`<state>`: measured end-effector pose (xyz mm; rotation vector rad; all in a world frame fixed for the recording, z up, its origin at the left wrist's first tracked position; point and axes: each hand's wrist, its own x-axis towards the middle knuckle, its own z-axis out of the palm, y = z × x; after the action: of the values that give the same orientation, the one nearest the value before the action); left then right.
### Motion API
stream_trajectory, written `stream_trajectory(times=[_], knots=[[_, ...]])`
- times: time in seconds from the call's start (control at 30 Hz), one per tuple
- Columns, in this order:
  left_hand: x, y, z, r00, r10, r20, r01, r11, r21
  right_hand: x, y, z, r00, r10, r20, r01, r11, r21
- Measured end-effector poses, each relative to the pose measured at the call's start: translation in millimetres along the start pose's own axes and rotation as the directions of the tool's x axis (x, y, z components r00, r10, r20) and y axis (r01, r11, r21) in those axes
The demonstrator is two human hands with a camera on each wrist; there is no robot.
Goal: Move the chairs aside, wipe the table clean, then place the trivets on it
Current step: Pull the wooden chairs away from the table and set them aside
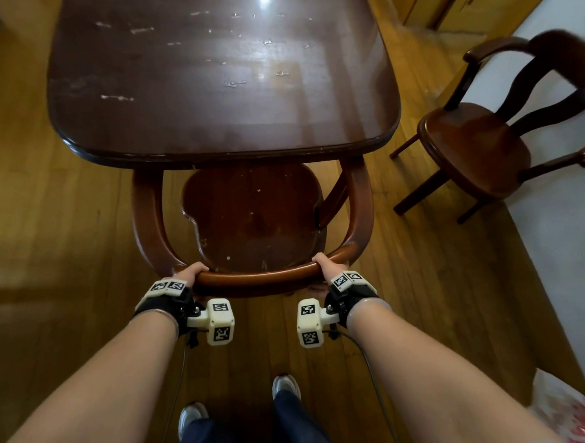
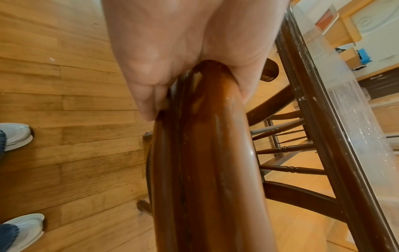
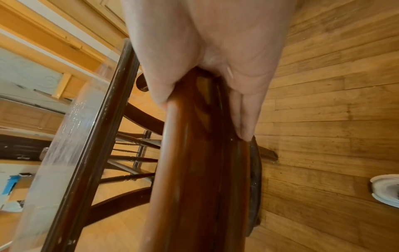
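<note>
I gripped the chair (image 1: 253,220), tucked under the table (image 1: 223,89) at 12 o'clock, left hand (image 1: 191,272) and right hand (image 1: 326,265) curled round its stiff, probably heavy, glossy top rail.

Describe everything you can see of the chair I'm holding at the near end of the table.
The near chair is dark reddish-brown glossy wood, with a curved top rail, bent arms and a contoured seat flecked with pale spots. It stands upright on the plank floor, its front tucked under the table edge. The left hand and right hand grip the rail near its two ends, fingers curled over it.
</note>
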<state>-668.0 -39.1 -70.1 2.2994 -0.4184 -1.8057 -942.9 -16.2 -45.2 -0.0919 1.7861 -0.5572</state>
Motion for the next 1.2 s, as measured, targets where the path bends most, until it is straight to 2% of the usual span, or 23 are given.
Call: stream_trajectory(times=[0.17, 0.37, 0.43, 0.57, 0.7, 0.8, 0.87, 0.93, 0.97, 1.0, 1.03, 1.07, 1.1, 1.2], knots=[[-0.2, -3.4, 1.0, 1.0, -0.008, -0.017, 0.008, 1.0, 0.026, -8.0, 2.8, -3.3, 1.0, -0.002, -0.026, 0.002, 1.0, -0.001], [2.5, -16.5, -2.5, 0.99, 0.043, -0.135, -0.023, 0.989, 0.148, 24.8, 22.8, -4.2, 0.993, -0.04, -0.11, 0.014, 0.975, -0.223], [-8.2, -17.8, 0.8, 0.982, 0.027, -0.189, 0.005, 0.986, 0.166, 2.4, 18.2, -2.9, 0.991, -0.042, -0.126, 0.008, 0.967, -0.256], [-41.1, -17.7, 12.7, 0.966, 0.09, -0.243, -0.043, 0.98, 0.192, -27.9, 5.1, -9.5, 0.987, -0.084, -0.138, 0.022, 0.916, -0.4], [-61.3, -18.9, 16.8, 0.958, 0.201, -0.206, -0.127, 0.938, 0.322, -53.9, -2.5, -12.1, 0.984, -0.127, -0.127, 0.034, 0.823, -0.566], [-86.1, -24.8, 14.7, 0.945, 0.302, -0.13, -0.208, 0.856, 0.474, -88.0, -2.2, -10.3, 0.987, -0.112, -0.119, 0.008, 0.76, -0.65], [-99.0, -27.1, 18.1, 0.937, 0.344, -0.053, -0.256, 0.783, 0.566, -97.7, -6.5, -8.8, 0.987, -0.132, -0.086, 0.023, 0.664, -0.747], [-102.9, -18.7, 18.9, 0.929, 0.368, -0.03, -0.27, 0.734, 0.624, -113.2, -17.4, 2.8, 0.982, -0.188, 0.033, 0.124, 0.492, -0.862], [-106.4, -21.4, 7.7, 0.916, 0.401, -0.028, -0.285, 0.696, 0.659, -129.0, -12.3, 14.7, 0.974, -0.213, 0.073, 0.167, 0.47, -0.867], [-136.4, -41.2, -71.0, 0.892, 0.438, -0.114, -0.289, 0.745, 0.602, -196.3, -13.4, 81.1, 0.935, -0.298, 0.194, 0.298, 0.358, -0.885], [-138.2, -39.7, -68.3, 0.875, 0.473, -0.107, -0.297, 0.697, 0.652, -200.0, -11.8, 85.9, 0.903, -0.346, 0.255, 0.377, 0.352, -0.856], [-133.6, -34.7, -67.4, 0.862, 0.497, -0.1, -0.308, 0.669, 0.677, -201.4, -14.8, 92.7, 0.886, -0.369, 0.282, 0.402, 0.305, -0.863], [-138.8, -31.2, -68.2, 0.851, 0.517, -0.093, -0.316, 0.645, 0.696, -197.5, -16.6, 100.4, 0.862, -0.38, 0.337, 0.435, 0.212, -0.875], [-145.2, -32.7, -74.7, 0.847, 0.531, -0.022, -0.337, 0.568, 0.751, -197.1, -14.5, 119.0, 0.842, -0.328, 0.429, 0.456, 0.007, -0.89]])
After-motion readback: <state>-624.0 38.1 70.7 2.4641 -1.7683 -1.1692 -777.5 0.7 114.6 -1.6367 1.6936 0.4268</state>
